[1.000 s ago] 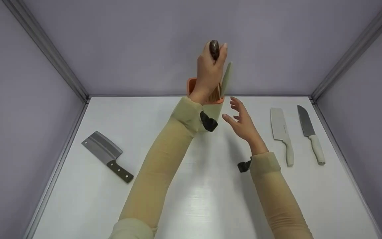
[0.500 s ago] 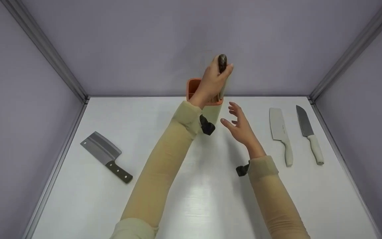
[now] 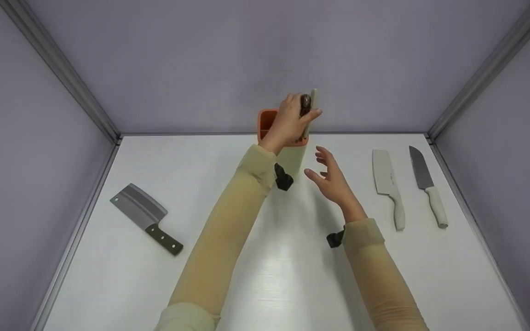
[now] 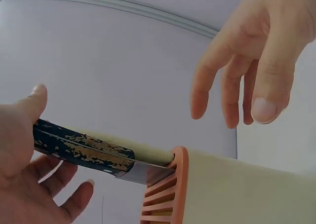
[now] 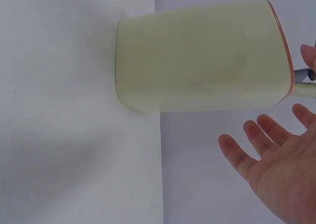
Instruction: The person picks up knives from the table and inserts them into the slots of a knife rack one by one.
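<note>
Grey-violet walls (image 3: 200, 59) enclose a white surface (image 3: 265, 280). Over it reach two arms in tan sleeves (image 3: 221, 230). The knife block (image 3: 296, 155), pale with an orange rim, stands upright at the back, near the middle. On the left lies a cleaver (image 3: 145, 216) with a dark riveted handle; on the right, a white-bladed knife (image 3: 386, 181) lies flat beside a grey-bladed knife (image 3: 422, 171). The left hand (image 3: 288, 120), above the block, has its fingers loosely bent round the handle of a worn dark-handled knife (image 4: 86, 147), thumb raised; that blade sits partly in an end slot. The right hand (image 3: 331, 180) is held wide with spread fingers, near the block, holding nothing. Just beside the dark-handled knife, a pale handle (image 3: 313, 99) sticks up from the block.
</note>
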Motion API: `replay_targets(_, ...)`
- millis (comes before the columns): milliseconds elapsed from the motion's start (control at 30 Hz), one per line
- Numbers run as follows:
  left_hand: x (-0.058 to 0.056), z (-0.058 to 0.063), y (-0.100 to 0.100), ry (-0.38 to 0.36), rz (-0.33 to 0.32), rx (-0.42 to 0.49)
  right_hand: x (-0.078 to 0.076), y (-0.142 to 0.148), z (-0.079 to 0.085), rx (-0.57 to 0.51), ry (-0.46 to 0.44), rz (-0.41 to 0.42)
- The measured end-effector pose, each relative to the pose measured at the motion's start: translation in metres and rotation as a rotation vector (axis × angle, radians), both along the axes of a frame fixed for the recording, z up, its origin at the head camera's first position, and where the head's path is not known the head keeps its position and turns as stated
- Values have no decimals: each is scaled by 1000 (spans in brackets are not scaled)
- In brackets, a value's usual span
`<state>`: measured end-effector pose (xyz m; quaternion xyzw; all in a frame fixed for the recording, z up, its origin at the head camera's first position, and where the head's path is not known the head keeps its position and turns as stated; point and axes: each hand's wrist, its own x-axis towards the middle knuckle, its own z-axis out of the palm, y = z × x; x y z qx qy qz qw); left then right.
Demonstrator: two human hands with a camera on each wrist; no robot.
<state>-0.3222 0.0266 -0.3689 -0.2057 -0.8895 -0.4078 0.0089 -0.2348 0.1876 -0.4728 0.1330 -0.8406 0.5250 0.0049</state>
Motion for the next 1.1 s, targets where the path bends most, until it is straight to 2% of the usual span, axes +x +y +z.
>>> replay_targets(100, 1, -7, -1, -26, 46, -61, 2, -2, 0, -1, -4, 2)
replay_targets(200, 2, -15, -3, -57, 56, -37, 3, -3, -1, -3, -9, -3)
replay_targets(300, 2, -22, -5, -62, 64, -2, -7, 1, -19, 1, -10, -7)
replay_targets(433, 1, -27, -6, -32, 73, 9, -20, 9, -42, 10, 0, -14)
replay_targets(567, 2, -30, -7, -3, 64, 35, -20, 9, -44, 7, 13, -14)
replay_targets(767, 6, -36, -12, 42, 51, 126, -19, 8, -47, 10, 34, -19)
replay_targets(933, 15, -42, -19, 54, 35, 163, -14, 11, -47, 30, 37, -19)
replay_targets(1100, 29, -49, -27, 84, 18, 180, -7, 17, -48, 57, 36, -13)
